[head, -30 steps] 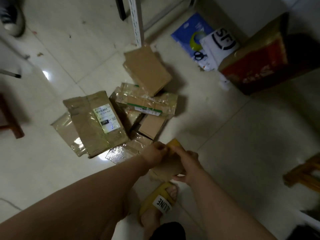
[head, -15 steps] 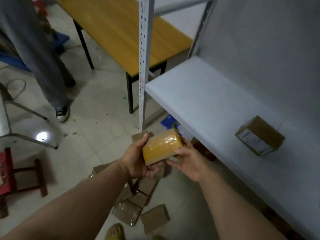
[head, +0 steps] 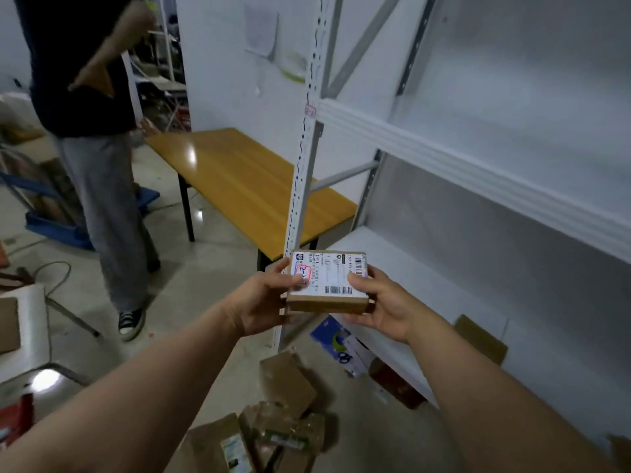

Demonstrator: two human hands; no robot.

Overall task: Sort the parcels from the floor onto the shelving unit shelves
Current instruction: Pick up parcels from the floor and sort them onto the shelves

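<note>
Parcel (head: 327,285), a small flat brown box, is now off the floor and held in front of the lower shelf (head: 426,285), just off its front edge, touching nothing but the hands. A second ago it was being lifted from the pile of parcels (head: 273,435) on the floor below that shelf. Half a second ago its taped yellow face was up.

White label (head: 336,274) now faces up, with a handwritten mark circled on it.

Left hand (head: 263,302) grip: thumb on the label, fingers curled under the left end. Right hand (head: 382,308) grip: the same at the right end. Both are closed on the box.

Judgement: pickup done and the box turned for reading; the mark likely decides which shelf. Placement not yet made.

One brown box (head: 479,337) already lies on the lower shelf, further along. Several remain in the pile.
</note>
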